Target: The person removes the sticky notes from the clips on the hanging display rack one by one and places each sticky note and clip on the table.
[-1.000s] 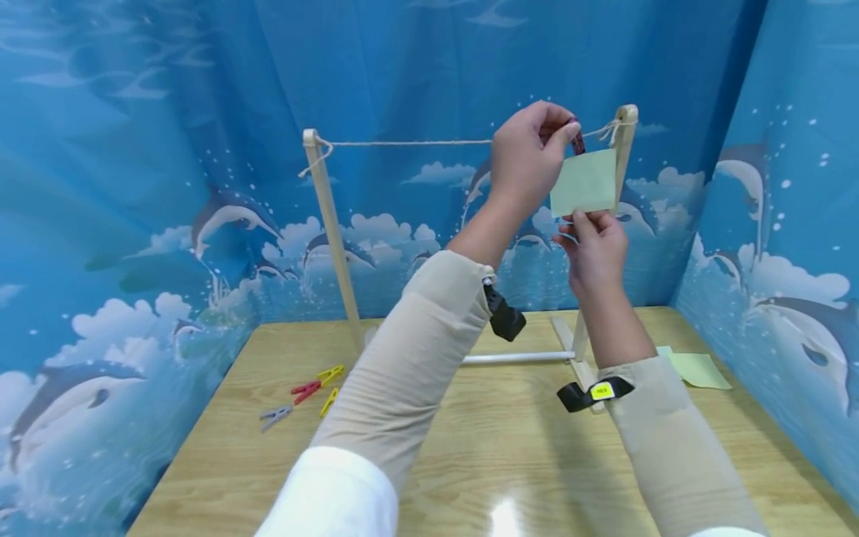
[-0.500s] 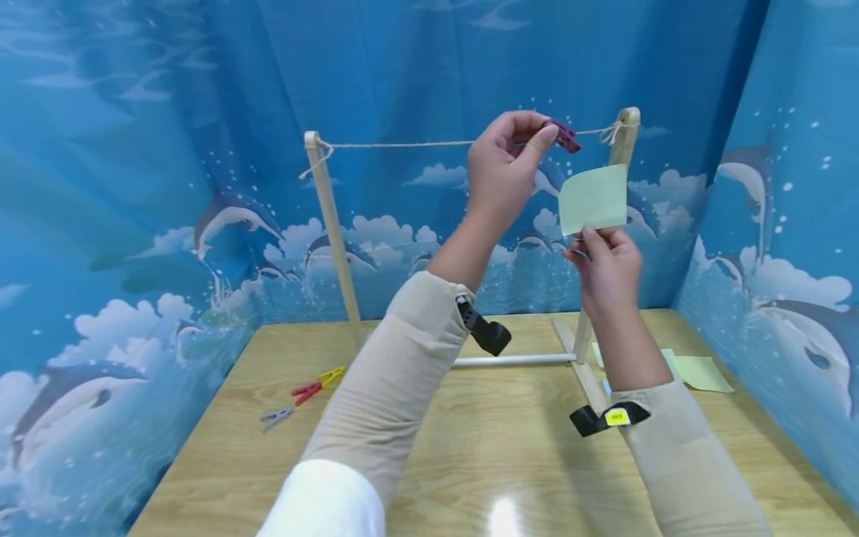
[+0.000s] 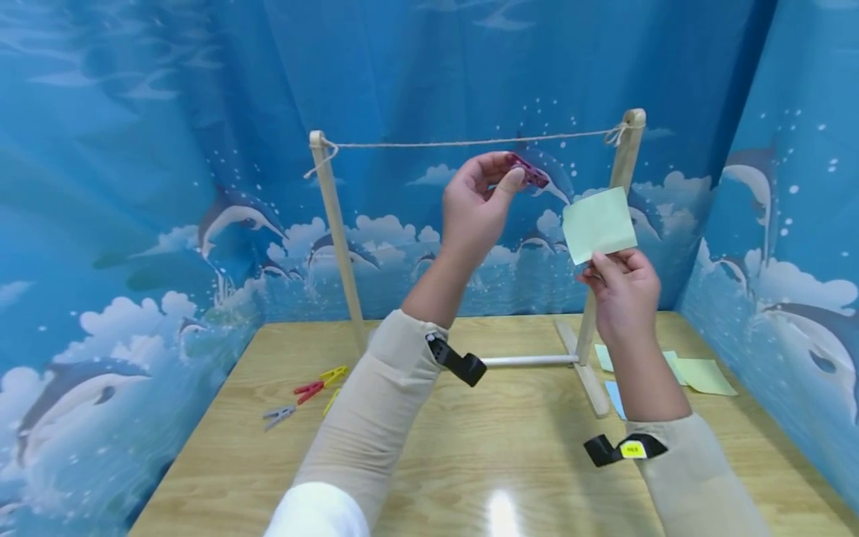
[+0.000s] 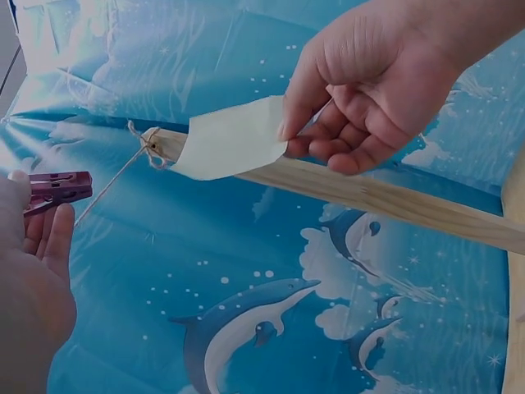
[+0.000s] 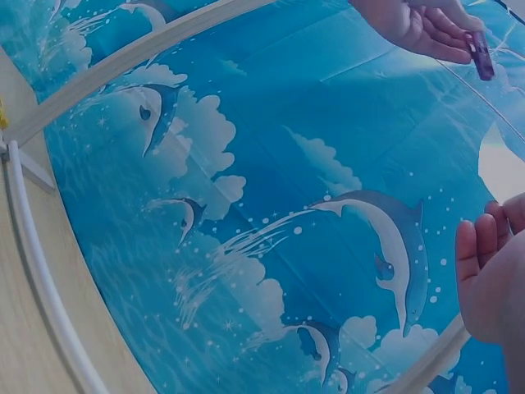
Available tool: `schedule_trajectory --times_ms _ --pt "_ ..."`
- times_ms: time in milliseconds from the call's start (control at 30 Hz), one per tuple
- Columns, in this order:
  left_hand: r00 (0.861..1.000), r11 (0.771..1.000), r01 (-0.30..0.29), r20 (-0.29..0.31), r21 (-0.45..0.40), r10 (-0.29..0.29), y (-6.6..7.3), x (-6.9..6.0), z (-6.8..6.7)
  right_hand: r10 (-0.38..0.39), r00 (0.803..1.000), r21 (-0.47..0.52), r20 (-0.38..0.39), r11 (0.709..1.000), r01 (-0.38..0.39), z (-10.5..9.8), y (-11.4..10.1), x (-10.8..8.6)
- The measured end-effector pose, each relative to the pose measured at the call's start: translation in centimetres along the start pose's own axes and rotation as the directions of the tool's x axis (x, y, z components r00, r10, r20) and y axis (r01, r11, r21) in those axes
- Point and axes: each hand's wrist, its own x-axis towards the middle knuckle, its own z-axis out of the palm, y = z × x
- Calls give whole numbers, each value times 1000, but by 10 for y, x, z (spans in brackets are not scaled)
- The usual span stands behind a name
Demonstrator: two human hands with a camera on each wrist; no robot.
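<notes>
My left hand (image 3: 475, 205) pinches a dark red clothespin (image 3: 530, 170) between thumb and fingers, just below the string (image 3: 429, 144) in the head view. The clothespin (image 4: 61, 187) points toward the right in the left wrist view, with nothing in its tip. To the right, my right hand (image 3: 625, 294) pinches a pale green square paper (image 3: 599, 225) by its lower edge. That paper (image 4: 234, 141) is slightly curved and apart from both the clothespin and the string. In the right wrist view only a sliver of the paper (image 5: 500, 168) shows.
The string is tied between a left wooden post (image 3: 338, 239) and a right wooden post (image 3: 624, 164). A white bar (image 3: 530, 361) joins them low down. Red (image 3: 309, 390), yellow and grey (image 3: 278, 415) clothespins lie at left. Several paper notes (image 3: 705, 376) lie at right.
Both hands have moved down from the string, the left hand leftward with the clothespin and the right hand slightly rightward with the paper. The clothespin and paper have drawn apart.
</notes>
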Motion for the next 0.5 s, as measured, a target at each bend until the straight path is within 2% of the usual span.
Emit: schedule_trajectory --times_ms 167,400,500 --pt "1000 999 22 0 -26 -22 -5 -10 -12 -7 1000 -37 -12 999 7 -6 -2 -7" --pt "998 997 -51 32 -54 53 -16 -23 -32 -19 1000 -84 -3 996 18 -17 0 -13" --pt "999 996 -43 29 -83 45 -19 -28 -41 -16 1000 -92 19 996 18 -21 0 -16"
